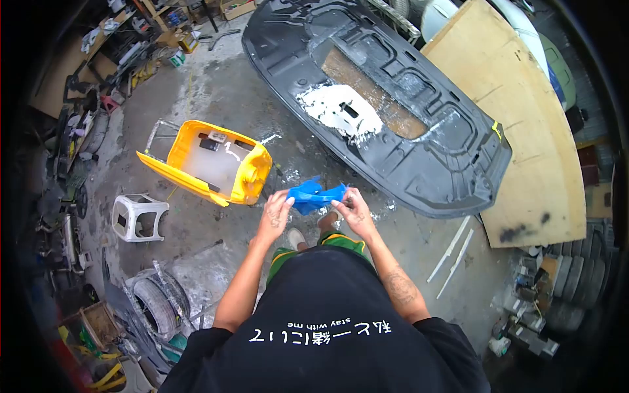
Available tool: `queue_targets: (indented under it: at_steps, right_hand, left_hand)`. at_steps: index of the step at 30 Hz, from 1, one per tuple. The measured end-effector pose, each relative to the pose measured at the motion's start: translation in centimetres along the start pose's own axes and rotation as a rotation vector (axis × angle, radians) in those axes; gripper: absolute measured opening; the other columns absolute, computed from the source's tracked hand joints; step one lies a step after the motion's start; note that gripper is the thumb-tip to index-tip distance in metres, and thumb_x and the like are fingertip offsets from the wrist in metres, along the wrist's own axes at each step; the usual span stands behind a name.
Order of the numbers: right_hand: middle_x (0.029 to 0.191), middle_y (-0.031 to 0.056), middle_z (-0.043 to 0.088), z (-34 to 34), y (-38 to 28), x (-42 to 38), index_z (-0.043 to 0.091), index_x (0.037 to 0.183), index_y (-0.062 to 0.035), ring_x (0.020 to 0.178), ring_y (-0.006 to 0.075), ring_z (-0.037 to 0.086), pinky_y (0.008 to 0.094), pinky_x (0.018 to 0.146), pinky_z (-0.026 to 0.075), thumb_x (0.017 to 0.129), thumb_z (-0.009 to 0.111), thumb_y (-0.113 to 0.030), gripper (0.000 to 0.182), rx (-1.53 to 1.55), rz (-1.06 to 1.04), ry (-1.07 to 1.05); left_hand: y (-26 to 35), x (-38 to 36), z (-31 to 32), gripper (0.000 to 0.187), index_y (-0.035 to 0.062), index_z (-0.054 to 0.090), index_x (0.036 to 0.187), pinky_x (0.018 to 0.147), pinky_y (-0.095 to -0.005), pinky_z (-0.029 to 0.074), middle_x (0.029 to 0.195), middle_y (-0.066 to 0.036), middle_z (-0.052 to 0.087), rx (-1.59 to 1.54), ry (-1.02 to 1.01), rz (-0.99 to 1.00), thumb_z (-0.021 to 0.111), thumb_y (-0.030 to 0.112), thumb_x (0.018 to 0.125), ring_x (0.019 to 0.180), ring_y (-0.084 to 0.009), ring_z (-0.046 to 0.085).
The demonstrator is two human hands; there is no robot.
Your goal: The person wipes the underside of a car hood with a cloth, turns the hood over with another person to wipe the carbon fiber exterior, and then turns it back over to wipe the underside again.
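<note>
In front of my body, a thin, crumpled blue piece that looks like a disposable glove (316,198) is stretched between both hands. My left hand (278,211) pinches its left end between thumb and fingers. At the right end, my right hand (354,211) grips it by the edge in the same way. Just beyond the hands lies a large black moulded car panel (452,177) with a white, wet-looking patch (334,108) on it. Left of my hands is a yellow cut-open jerrycan (187,131) holding cloudy liquid and some dark blocks.
A white plastic stool (141,216) stands on the left, with a tyre (156,308) and scrap parts behind it. A wooden board (537,164) lies beside the panel. Two pale strips (451,249) rest on the floor at right, near stacked parts (576,281).
</note>
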State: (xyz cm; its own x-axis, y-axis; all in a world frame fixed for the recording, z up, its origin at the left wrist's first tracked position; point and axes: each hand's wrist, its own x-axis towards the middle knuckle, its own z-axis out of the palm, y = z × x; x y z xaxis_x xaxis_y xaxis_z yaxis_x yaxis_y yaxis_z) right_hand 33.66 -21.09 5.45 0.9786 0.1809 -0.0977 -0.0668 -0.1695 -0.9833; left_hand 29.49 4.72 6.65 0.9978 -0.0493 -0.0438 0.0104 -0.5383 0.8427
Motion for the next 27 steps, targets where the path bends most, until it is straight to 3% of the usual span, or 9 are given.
queue_targets:
  at_steps: [1, 5, 9, 12, 14, 18, 22, 25, 27]
  right_hand:
    - [0.101, 0.0092, 0.064, 0.6, -0.5, -0.9, 0.055, 0.086, -0.0021, 0.087, 0.0178, 0.065, 0.0327, 0.083, 0.052, 0.089, 0.073, -0.013, 0.022, -0.101, -0.227, 0.066]
    - [0.113, 0.0134, 0.062, 1.4, -4.1, -4.4, 0.057, 0.090, -0.0001, 0.098, 0.0236, 0.065, 0.0369, 0.085, 0.054, 0.088, 0.072, -0.008, 0.017, -0.066, -0.028, -0.141]
    - [0.114, 0.0143, 0.061, 3.1, -4.9, -5.9, 0.060, 0.096, -0.0015, 0.094, 0.0267, 0.067, 0.0380, 0.082, 0.055, 0.088, 0.071, -0.011, 0.016, -0.218, -0.239, -0.406]
    - [0.134, 0.0146, 0.050, 2.0, -6.8, -7.9, 0.061, 0.118, -0.0078, 0.117, 0.0295, 0.058, 0.0402, 0.095, 0.050, 0.085, 0.076, -0.020, 0.038, -0.235, -0.211, -0.321]
    - [0.150, 0.0144, 0.035, -0.5, -5.2, -9.2, 0.045, 0.144, -0.0129, 0.138, 0.0318, 0.040, 0.0435, 0.107, 0.042, 0.076, 0.086, -0.033, 0.082, -0.308, -0.178, -0.194]
    - [0.155, 0.0179, 0.031, -3.1, 0.8, -12.6, 0.032, 0.150, -0.0074, 0.139, 0.0346, 0.040, 0.0432, 0.110, 0.039, 0.067, 0.091, -0.031, 0.105, -0.446, -0.167, -0.148]
    - [0.114, 0.0184, 0.067, -5.5, 3.2, -13.5, 0.053, 0.131, -0.0055, 0.107, 0.0319, 0.064, 0.0415, 0.090, 0.049, 0.077, 0.071, -0.012, 0.057, -0.164, 0.077, -0.230]
    - [0.106, 0.0190, 0.067, -8.0, 3.9, -14.4, 0.059, 0.117, -0.0014, 0.108, 0.0388, 0.061, 0.0442, 0.099, 0.045, 0.077, 0.070, -0.014, 0.043, -0.303, 0.143, -0.064]
    - [0.106, 0.0185, 0.065, -9.5, 3.7, -15.3, 0.059, 0.116, -0.0016, 0.106, 0.0420, 0.059, 0.0475, 0.102, 0.043, 0.076, 0.070, -0.016, 0.044, -0.397, -0.007, -0.037]
  left_hand:
    - [-0.7, -1.0, 0.0, 0.032, 0.0010, 0.066, 0.114, 0.099, -0.0410, 0.042, 0.130, -0.012, 0.057, -0.003, -0.056, -0.014, 0.052, 0.027, 0.102, 0.114, -0.0304, 0.057]
    - [-1.1, -4.8, 1.6, 0.031, -0.0005, 0.064, 0.114, 0.084, -0.0343, 0.050, 0.111, -0.010, 0.063, -0.221, -0.045, -0.077, 0.062, 0.026, 0.097, 0.098, -0.0242, 0.062]
    - [1.7, -5.8, 2.9, 0.043, 0.0056, 0.062, 0.117, 0.075, -0.0327, 0.052, 0.100, -0.006, 0.066, -0.184, -0.237, 0.092, 0.079, 0.024, 0.083, 0.087, -0.0157, 0.063]
    - [1.1, -6.0, 5.3, 0.034, 0.0038, 0.066, 0.108, 0.075, -0.0339, 0.052, 0.096, -0.007, 0.070, -0.108, -0.071, 0.139, 0.077, 0.025, 0.085, 0.087, -0.0149, 0.065]
    - [4.2, -6.0, 4.8, 0.029, 0.0015, 0.069, 0.099, 0.078, -0.0344, 0.052, 0.092, -0.009, 0.073, -0.353, 0.001, -0.186, 0.075, 0.028, 0.087, 0.088, -0.0154, 0.067]
    - [9.7, -6.9, 5.2, 0.037, 0.0022, 0.070, 0.101, 0.076, -0.0338, 0.052, 0.088, -0.008, 0.072, -0.434, -0.042, -0.194, 0.074, 0.037, 0.088, 0.082, -0.0153, 0.067]
    - [11.2, -8.3, 8.2, 0.042, 0.0044, 0.068, 0.110, 0.081, -0.0357, 0.052, 0.095, -0.005, 0.071, -0.540, -0.081, -0.154, 0.073, 0.040, 0.089, 0.088, -0.0154, 0.066]
    - [8.4, -9.2, 9.6, 0.040, 0.0032, 0.068, 0.108, 0.085, -0.0369, 0.052, 0.094, -0.007, 0.071, -0.615, 0.071, -0.429, 0.074, 0.037, 0.089, 0.094, -0.0174, 0.066]
    - [3.5, -11.0, 10.7, 0.054, 0.0017, 0.059, 0.125, 0.083, -0.0359, 0.054, 0.112, -0.013, 0.068, -0.032, -0.122, -0.366, 0.080, 0.028, 0.083, 0.101, -0.0215, 0.066]
